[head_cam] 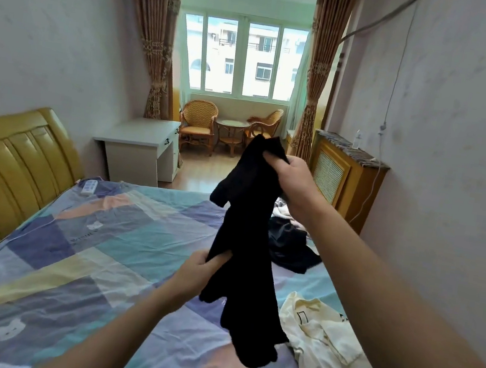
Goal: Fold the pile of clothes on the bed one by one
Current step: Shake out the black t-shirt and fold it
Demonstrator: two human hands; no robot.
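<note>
A black garment hangs in the air above the bed, bunched and twisted. My right hand grips its top end, held high. My left hand pinches the cloth lower down at its left edge. On the bed's right side lie a cream shirt near me and a dark garment farther off, with a light piece beyond it.
The bed has a patchwork sheet and a yellow padded headboard at the left. A remote control lies near the bed's far left corner. A white desk stands beyond the bed, a radiator cover along the right wall.
</note>
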